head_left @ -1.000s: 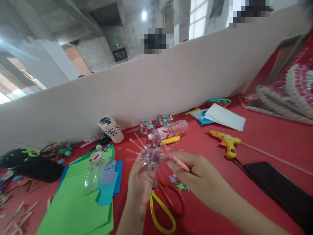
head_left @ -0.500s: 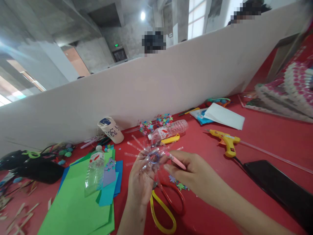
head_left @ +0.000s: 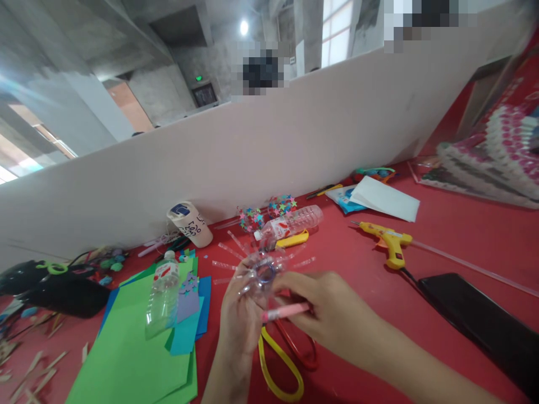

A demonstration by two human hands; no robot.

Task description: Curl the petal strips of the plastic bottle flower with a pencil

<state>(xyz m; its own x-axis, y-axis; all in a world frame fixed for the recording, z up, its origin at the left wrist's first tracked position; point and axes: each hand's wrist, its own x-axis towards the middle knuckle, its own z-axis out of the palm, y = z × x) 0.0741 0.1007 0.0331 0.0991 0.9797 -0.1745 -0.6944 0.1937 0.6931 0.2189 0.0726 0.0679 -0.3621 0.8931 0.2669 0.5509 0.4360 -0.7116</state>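
Note:
My left hand point(head_left: 241, 317) is closed around a clear plastic bottle piece point(head_left: 265, 271), cut into thin strips that fan outward around a round neck opening. At the right side of this piece, the fingertips of my right hand point(head_left: 328, 300) touch or nearly touch its edge. A pink pen point(head_left: 286, 311) lies held in the right hand, now roughly level, its tip pointing left. Below both hands, scissors point(head_left: 281, 387) with one yellow and one red handle loop rest on the red table, their blades hidden behind the hands.
Left are green sheets point(head_left: 135, 336) with a clear bottle point(head_left: 163, 297) on top. Behind my hands lie another bottle point(head_left: 301, 220), a yellow cutter point(head_left: 293, 240) and a paper cup point(head_left: 191, 224). A yellow glue gun point(head_left: 393, 244) and black phone point(head_left: 467, 308) lie right. A white partition point(head_left: 236, 151) stands behind.
The pink pen has swung from pointing up at the bottle piece to lying almost level below it. My right fingers have moved left, closer to the piece's edge.

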